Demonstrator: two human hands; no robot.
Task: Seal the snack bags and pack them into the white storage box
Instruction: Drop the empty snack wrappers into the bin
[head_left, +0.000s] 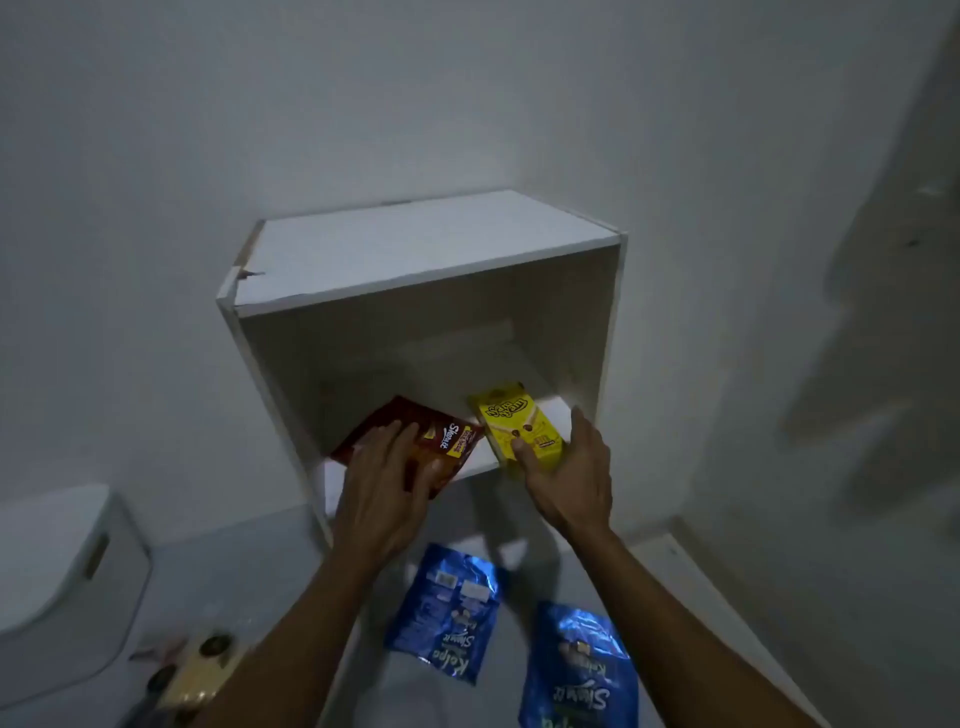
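Observation:
The white storage box (415, 260) lies on its side against the wall, its opening facing me. A dark red snack bag (447, 434) lies at the box's front lip, and my left hand (382, 486) presses flat on it with fingers spread. My right hand (569, 470) grips a yellow snack pack (519, 421) from its near end, thumb on top, inside the box on the right. Two blue snack bags lie on the floor near me, one (447, 610) in the middle and one (579, 670) to its right.
A white lidded container (62, 582) with a handle slot stands at the left. A yellowish packet (195, 670) lies on the floor at the lower left. White walls close in behind and to the right of the box.

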